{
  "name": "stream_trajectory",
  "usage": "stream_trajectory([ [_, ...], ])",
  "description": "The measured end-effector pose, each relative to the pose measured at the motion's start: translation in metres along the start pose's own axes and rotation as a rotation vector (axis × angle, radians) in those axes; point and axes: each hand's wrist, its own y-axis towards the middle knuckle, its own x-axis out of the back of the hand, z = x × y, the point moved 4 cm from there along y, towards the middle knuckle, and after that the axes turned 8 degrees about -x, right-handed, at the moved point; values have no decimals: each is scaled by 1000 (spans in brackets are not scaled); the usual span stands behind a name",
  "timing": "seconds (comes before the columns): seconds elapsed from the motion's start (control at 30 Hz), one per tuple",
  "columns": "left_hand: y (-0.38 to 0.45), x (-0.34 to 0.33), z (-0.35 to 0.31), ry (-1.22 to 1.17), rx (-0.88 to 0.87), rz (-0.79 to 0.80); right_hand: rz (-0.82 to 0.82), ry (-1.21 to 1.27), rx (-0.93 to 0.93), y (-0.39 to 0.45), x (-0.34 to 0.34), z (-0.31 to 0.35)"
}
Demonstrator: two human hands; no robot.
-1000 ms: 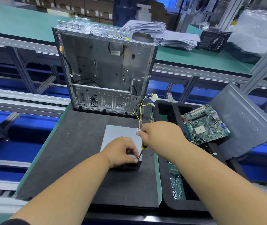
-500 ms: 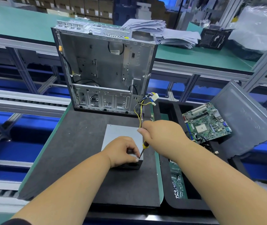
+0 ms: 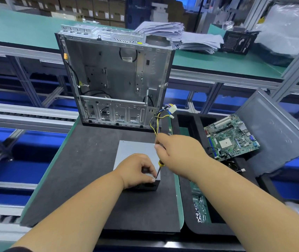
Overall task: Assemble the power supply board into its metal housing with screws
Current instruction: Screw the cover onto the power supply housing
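single head cam, wide-angle, looks forward and down over both forearms at the black mat (image 3: 83, 160), close in; open case (image 3: 116, 79) and far bench (image 3: 18, 28) behind

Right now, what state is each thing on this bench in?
Power supply housing: flat on mat, closed.
Screwdriver: tilted, tip at housing's near corner.
Left hand: gripping that corner.
Right hand: gripping screwdriver.
Computer case: upright, side open.
Motherboard: loose, tilted in tray.

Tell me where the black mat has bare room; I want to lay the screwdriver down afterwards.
The black mat lies bare left of the power supply housing, up to the computer case, and in front of it too. Crowded: the tray to the right holds the motherboard and screws.
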Motion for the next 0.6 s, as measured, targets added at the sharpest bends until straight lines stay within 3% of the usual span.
stream_trajectory([
  [0.13,0,0,0,-21,2,-9,34,59,47,-1,3,3],
  [0.37,1,1,0,17,-6,1,-10,-80,-11,3,0,-5],
  [0.6,1,1,0,18,-7,-4,48,131,39,4,5,-3],
])
